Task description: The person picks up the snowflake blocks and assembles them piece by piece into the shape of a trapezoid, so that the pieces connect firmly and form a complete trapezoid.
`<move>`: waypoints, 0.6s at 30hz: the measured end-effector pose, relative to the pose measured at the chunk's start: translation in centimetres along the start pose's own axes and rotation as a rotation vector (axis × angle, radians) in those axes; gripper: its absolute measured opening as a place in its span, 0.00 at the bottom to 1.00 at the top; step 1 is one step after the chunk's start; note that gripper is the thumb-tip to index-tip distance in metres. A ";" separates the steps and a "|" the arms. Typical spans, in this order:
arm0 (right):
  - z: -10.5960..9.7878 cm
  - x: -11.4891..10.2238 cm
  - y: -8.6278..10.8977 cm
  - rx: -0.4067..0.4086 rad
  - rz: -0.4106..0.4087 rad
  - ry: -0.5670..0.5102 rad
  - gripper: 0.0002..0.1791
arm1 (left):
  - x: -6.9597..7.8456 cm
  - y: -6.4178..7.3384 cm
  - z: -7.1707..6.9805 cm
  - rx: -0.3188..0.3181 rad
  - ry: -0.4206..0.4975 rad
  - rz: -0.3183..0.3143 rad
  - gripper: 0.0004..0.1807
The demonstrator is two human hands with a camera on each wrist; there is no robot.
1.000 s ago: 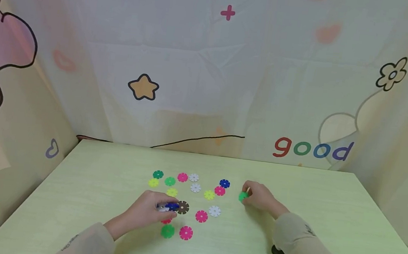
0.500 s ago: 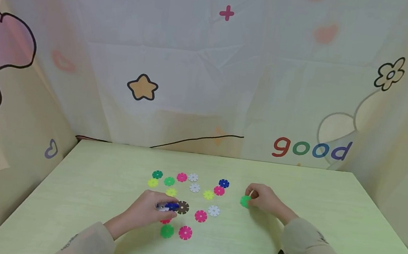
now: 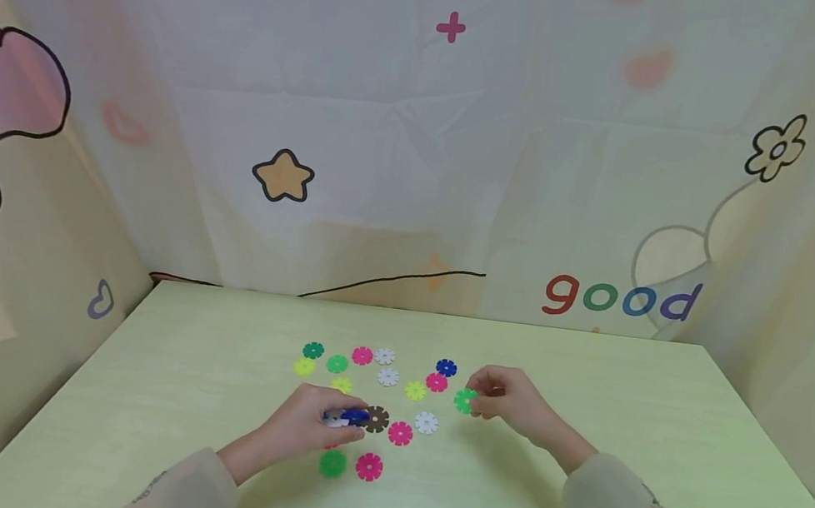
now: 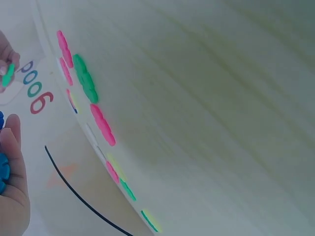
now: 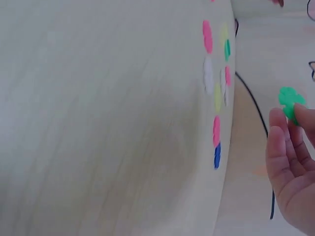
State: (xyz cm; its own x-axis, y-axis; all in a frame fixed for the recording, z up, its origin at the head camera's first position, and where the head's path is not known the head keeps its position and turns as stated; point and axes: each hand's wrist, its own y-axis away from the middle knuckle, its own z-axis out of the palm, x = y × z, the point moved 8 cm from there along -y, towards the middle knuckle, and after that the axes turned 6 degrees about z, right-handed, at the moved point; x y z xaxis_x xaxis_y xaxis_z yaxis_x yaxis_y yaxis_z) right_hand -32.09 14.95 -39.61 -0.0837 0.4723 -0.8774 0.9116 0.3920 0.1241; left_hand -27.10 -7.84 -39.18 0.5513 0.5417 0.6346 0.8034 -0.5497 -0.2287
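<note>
My left hand (image 3: 305, 420) grips a few joined notched plastic discs above the table's middle. A blue disc (image 3: 354, 417) and a brown disc (image 3: 377, 420) show in it, with a white one (image 3: 337, 423) partly hidden by the fingers. To the right, my right hand (image 3: 511, 402) pinches a bright green notched disc (image 3: 464, 400) between thumb and fingers. That green disc (image 5: 291, 101) sticks out past the fingertips in the right wrist view. A gap separates the two hands. Under the left hand, a pink disc (image 3: 332, 445) is mostly covered.
Loose discs lie flat around the hands: a green one (image 3: 333, 463) and a pink one (image 3: 369, 467) in front, a white one (image 3: 426, 423) between the hands, several others behind, including a dark blue one (image 3: 446, 367). A printed curtain (image 3: 388, 160) rises beyond the table's back edge.
My right hand first drew slightly nearer and right, then moved left with the green disc, which now faces up more plainly. The left hand shifted slightly right with its joined discs.
</note>
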 end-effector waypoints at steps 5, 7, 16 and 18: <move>1.6 -1.6 0.7 -0.015 -0.037 -0.046 0.11 | 0.4 -0.2 0.4 -0.007 0.017 0.009 0.17; 2.2 -2.2 1.0 -0.022 -0.054 -0.049 0.11 | 0.5 -0.3 0.5 -0.009 0.025 0.011 0.17; 4.6 -4.3 2.1 -0.042 -0.107 -0.067 0.09 | 1.2 -0.5 0.9 -0.017 0.065 0.015 0.17; 4.9 -4.5 2.2 -0.035 -0.120 -0.066 0.08 | 1.3 -0.5 1.0 -0.019 0.072 0.015 0.17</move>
State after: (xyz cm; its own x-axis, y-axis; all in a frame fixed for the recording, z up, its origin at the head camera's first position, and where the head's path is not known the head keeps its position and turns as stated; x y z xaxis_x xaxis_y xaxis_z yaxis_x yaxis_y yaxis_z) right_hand -27.73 9.80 -37.64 -0.1638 0.3680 -0.9153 0.8817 0.4708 0.0315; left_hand -26.61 -6.23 -38.95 0.5450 0.4866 0.6828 0.7906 -0.5695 -0.2251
